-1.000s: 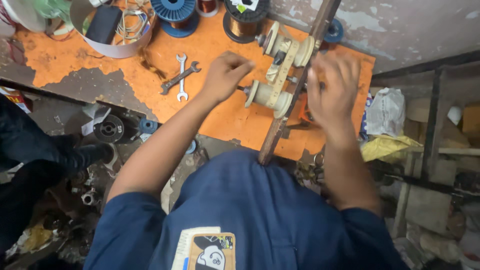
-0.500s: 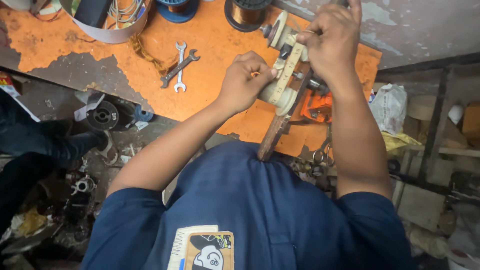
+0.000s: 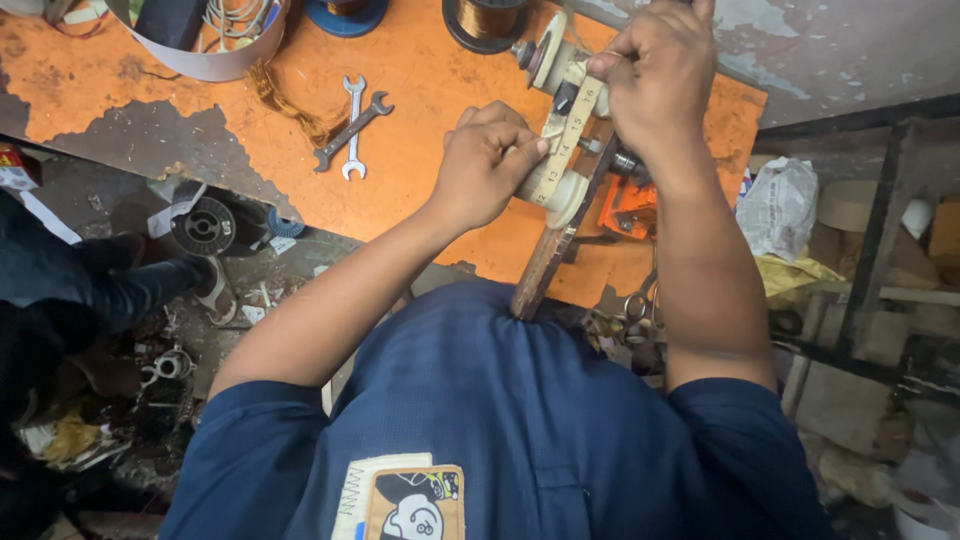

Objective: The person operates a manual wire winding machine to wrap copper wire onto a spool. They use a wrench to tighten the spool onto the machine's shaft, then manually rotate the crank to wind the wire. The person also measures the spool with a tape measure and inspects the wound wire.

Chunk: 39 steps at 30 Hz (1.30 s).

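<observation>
Gripping the cream winding former (image 3: 560, 130) on the orange worktop (image 3: 420, 90), left hand (image 3: 485, 165) and right hand (image 3: 655, 75) both curl tightly around it.

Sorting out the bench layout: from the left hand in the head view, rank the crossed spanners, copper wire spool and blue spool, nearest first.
From the left hand:
1. Crossed spanners, to its left.
2. Copper wire spool, above at the top edge.
3. Blue spool, upper left.

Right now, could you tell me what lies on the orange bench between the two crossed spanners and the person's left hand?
Nothing: in the head view the orange bench is bare between the crossed spanners and the left hand, which grips the cream winding form.
</observation>
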Each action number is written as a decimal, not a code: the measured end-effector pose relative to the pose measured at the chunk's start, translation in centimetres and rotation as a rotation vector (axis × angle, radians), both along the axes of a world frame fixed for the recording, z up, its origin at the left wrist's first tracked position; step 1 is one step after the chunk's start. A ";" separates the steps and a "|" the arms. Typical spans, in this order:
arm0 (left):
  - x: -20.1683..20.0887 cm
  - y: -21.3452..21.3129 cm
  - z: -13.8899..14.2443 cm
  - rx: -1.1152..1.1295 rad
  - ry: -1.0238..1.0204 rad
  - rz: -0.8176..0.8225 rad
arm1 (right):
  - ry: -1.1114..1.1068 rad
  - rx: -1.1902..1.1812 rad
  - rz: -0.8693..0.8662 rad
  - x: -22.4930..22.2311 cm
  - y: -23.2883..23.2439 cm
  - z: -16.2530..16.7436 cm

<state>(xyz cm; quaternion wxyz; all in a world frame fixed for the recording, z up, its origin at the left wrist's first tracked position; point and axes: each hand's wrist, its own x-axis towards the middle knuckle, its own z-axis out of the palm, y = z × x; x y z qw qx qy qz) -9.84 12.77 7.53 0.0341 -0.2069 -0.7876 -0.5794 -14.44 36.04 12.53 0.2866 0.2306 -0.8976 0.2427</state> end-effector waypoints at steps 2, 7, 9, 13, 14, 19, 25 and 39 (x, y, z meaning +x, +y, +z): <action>0.2 -0.1 1.0 -0.020 -0.004 0.019 | 0.012 0.032 0.001 0.0 -0.5 0.8; 1.4 -0.8 5.9 0.010 0.351 0.219 | 0.073 -0.018 0.090 4.0 -3.6 6.3; 1.4 -1.3 7.9 0.030 0.622 0.034 | 0.197 0.039 0.245 8.4 -5.3 8.8; 2.6 -2.8 9.7 0.050 0.751 -0.579 | 0.440 0.232 0.471 18.3 -5.4 10.8; 2.4 -3.4 9.7 -0.044 0.676 -0.610 | 0.446 0.070 0.516 19.3 -4.3 10.7; -0.2 -10.4 7.8 -0.341 0.534 -0.353 | 0.067 -0.824 0.327 16.5 1.5 4.7; -1.2 -17.4 5.6 -0.787 0.562 -0.008 | -0.232 -1.208 0.308 12.4 3.4 1.0; -1.9 -12.9 3.2 -0.496 -0.077 -0.144 | -0.583 -0.592 0.349 11.1 -12.2 -0.7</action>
